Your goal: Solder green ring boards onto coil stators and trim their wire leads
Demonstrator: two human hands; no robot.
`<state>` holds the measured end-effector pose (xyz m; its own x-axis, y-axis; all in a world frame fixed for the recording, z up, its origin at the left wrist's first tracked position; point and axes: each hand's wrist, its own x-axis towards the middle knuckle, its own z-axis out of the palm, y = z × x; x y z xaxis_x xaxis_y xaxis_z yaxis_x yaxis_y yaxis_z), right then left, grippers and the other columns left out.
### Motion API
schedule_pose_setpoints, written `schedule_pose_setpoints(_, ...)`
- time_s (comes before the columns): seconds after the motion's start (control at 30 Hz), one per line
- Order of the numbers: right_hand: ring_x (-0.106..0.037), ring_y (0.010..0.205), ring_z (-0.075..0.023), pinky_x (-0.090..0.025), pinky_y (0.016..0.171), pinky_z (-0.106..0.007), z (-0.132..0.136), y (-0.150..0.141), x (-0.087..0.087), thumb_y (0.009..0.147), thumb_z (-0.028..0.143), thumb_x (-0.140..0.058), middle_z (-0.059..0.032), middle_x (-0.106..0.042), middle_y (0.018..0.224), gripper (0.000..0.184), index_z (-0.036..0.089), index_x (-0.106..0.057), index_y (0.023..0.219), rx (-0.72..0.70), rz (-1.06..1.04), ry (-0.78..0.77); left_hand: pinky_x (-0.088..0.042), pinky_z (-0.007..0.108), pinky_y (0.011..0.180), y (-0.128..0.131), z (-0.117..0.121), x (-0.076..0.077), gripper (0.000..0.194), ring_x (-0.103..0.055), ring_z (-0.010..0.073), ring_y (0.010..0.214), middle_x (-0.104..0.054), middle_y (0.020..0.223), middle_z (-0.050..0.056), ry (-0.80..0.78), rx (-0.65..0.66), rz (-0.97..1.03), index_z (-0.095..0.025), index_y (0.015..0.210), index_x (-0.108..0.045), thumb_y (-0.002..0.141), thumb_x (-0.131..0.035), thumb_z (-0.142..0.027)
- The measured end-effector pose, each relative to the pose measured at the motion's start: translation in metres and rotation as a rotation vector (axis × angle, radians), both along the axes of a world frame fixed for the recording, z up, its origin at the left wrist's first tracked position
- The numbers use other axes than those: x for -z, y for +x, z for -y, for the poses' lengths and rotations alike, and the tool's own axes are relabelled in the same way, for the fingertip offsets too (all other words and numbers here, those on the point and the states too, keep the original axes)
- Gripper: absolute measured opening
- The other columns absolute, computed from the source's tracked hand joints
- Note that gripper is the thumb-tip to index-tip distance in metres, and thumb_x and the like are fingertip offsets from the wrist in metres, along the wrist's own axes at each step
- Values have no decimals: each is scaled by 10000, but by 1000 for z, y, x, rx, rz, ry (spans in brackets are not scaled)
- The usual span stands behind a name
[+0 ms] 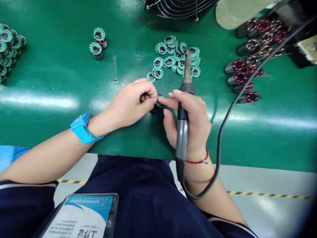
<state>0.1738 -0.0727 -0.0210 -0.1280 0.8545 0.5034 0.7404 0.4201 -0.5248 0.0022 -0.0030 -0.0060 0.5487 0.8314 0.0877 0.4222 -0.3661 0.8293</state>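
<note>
My right hand [195,122] holds a soldering iron [182,138] by its grey and black handle, metal tip pointing away from me and up. Its index finger reaches out to a motor stator [160,101] topped with a green ring-shaped circuit board. On the other side of that stator, my left hand [135,102] is closed, thumb and index finger pinched together at its edge. Both hands partly cover the stator. Beyond them lies a loose group of green ring circuit boards [169,61], some overlapping.
Two stators with boards [96,49] stand at the back left; many more are stacked at the far left [7,49]. Copper and red wound stators [239,77] lie on the right. A black fan [178,8] sits at the back. The iron's cable [221,132] loops across the right side.
</note>
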Motion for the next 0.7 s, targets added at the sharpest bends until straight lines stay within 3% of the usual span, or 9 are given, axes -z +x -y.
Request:
schedule_pose_setpoints(0.23,-716,967,-203,-546,948,-466,4,-2,1,970,255,-492,54,-726,1042,408,387,-473,1356,73,-292,-42,-450,245,634,1,0,-3,135,-537,97,664,-576,724,-7,1,-12,-46,-162,706,-591,799,-550,-74)
schedule_pose_setpoints(0.43,-715,757,-115,-601,646,-290,6,-2,2,950,325,-555,20,-624,1231,348,350,-574,1297,90,-502,51,-462,252,641,2,0,-5,124,-550,107,684,-594,746,6,-23,-24,-94,-164,718,-591,808,-559,-84)
schedule_pose_setpoints(0.53,-686,689,-80,-543,525,-227,4,1,3,951,353,-554,22,-637,1115,312,312,-614,1255,110,-531,144,-480,254,643,0,-1,-6,95,-564,109,683,-608,756,10,-48,-28,-81,-167,757,-595,817,-561,-102)
schedule_pose_setpoints(0.7,-596,526,-15,-476,462,-199,0,3,4,945,412,-555,51,-645,921,268,276,-685,1136,164,-555,311,-508,254,643,-1,-2,-4,78,-585,112,677,-621,742,7,-74,-35,-71,-170,771,-595,842,-563,-162)
